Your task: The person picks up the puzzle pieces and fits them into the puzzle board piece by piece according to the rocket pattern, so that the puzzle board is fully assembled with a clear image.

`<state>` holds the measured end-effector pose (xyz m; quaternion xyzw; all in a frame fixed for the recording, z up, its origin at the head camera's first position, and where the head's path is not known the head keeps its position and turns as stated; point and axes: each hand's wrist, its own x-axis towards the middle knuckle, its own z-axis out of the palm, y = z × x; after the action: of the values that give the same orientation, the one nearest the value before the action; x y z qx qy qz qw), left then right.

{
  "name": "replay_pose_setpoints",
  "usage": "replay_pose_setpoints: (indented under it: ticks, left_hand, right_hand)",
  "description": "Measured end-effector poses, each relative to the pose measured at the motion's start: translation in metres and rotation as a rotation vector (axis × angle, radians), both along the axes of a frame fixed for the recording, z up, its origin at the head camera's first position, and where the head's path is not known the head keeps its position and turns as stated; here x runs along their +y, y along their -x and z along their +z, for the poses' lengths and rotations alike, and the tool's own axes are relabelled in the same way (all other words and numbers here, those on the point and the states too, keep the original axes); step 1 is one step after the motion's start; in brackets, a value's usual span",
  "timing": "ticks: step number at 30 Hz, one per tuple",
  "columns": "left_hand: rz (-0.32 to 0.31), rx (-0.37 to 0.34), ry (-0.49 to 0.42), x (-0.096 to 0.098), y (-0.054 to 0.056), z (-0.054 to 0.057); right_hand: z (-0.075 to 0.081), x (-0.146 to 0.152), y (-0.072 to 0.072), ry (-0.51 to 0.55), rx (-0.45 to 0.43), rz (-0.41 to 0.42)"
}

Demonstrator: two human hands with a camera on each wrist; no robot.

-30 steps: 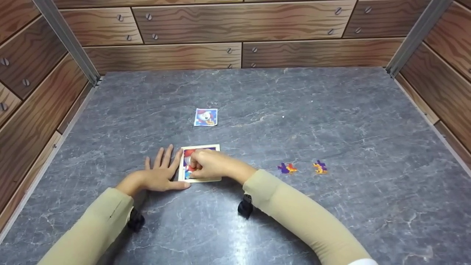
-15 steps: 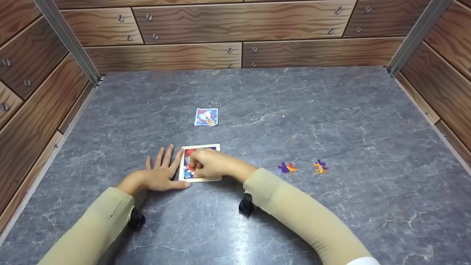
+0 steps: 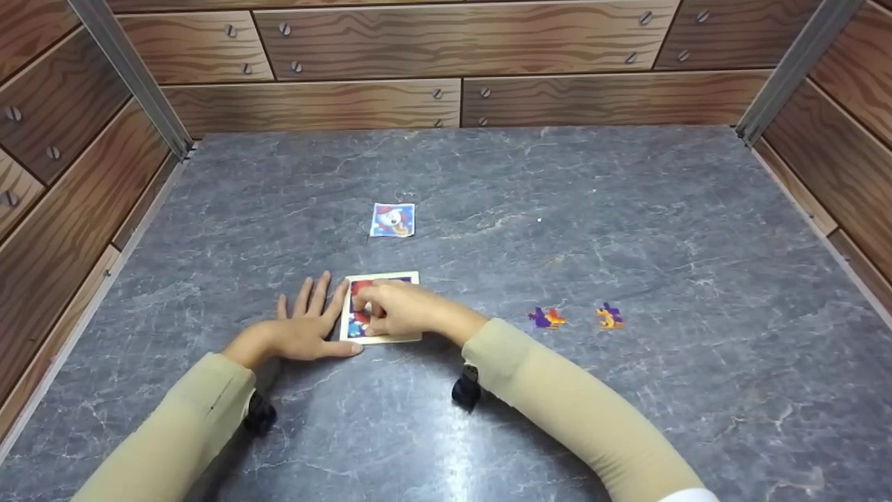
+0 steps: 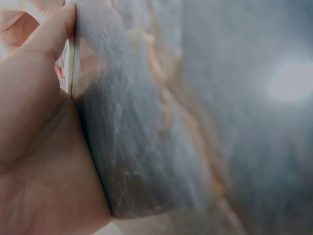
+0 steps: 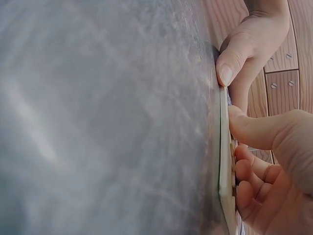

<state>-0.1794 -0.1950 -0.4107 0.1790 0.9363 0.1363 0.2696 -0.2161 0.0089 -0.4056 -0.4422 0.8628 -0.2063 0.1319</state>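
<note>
A square jigsaw puzzle in a cream frame (image 3: pixel 414 279) lies flat on the table, its picture red, purple and blue. My left hand (image 3: pixel 303 335) lies with fingers spread at the frame's left side, the index finger along the edge and the thumb at the near left corner. Over the puzzle, my right hand (image 3: pixel 397 310) bends its fingers down onto the picture. In the right wrist view, the right thumb (image 5: pixel 254 129) and curled fingertips (image 5: pixel 244 191) touch the puzzle's face. Whether they pinch a piece cannot be made out; the hand hides much of the picture.
Two loose puzzle pieces lie to the right, a purple-and-red one (image 3: pixel 546 318) and a purple-and-yellow one (image 3: pixel 610 316). Behind the puzzle is a small picture card (image 3: pixel 392 220). Wood-patterned walls (image 3: pixel 362 42) enclose the grey marbled table (image 3: pixel 662 209).
My right index finger has straightened slightly and shifted a little to the left over the puzzle. The left hand, frame and loose pieces keep their places.
</note>
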Motion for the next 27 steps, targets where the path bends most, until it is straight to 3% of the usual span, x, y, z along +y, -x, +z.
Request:
replay_pose_setpoints:
  ticks: [10,19,27]
  left_hand:
    - [0.003,-0.014,0.019,0.001,0.001,0.000]
    - [0.012,-0.012,0.016,-0.001,0.000,-0.001]
    - [0.013,0.004,-0.011,0.000,-0.001,-0.002]
  right_hand:
    - [-0.001,0.001,-0.001,0.002,0.029,0.048]
    - [0.003,0.005,0.005,0.131,-0.095,0.059]
    - [0.011,0.019,0.004,0.227,-0.161,0.014]
